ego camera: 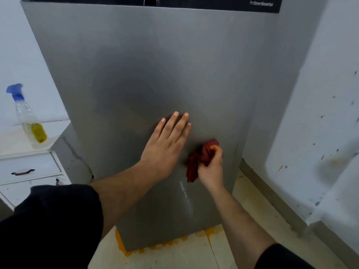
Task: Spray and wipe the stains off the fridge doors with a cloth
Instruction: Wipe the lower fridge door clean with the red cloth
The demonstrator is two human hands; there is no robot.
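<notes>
Down at the bottom edge, black sleeves [48, 230] on both arms, and between them a pale floor [174, 259]. Orange splashes [124, 248] sit along the foot of the fridge, bottom centre. Up onto the grey door [136, 74], which fills the middle of the frame. A pale wet streak [186, 197] runs down its lower part, just under the cloth. The left hand [165, 144] lies flat on the door at centre, fingers straight and close together, thumb out of sight. Just to the right of it, the right hand [211, 167] has its fingers curled tight round a bunched dark red cloth [196, 162], pressing it to the door near the right edge.

At the left edge a white cabinet [17, 140] stands beside the fridge, one drawer [29, 167] with a dark handle. On top is the spray bottle [29, 117], upright, blue head, yellow label, well apart from both hands. On the right, a white wall [320, 94] flecked with dark and orange marks hems the fridge in closely. At the top, a black band [213, 5] with small blurred lettering.
</notes>
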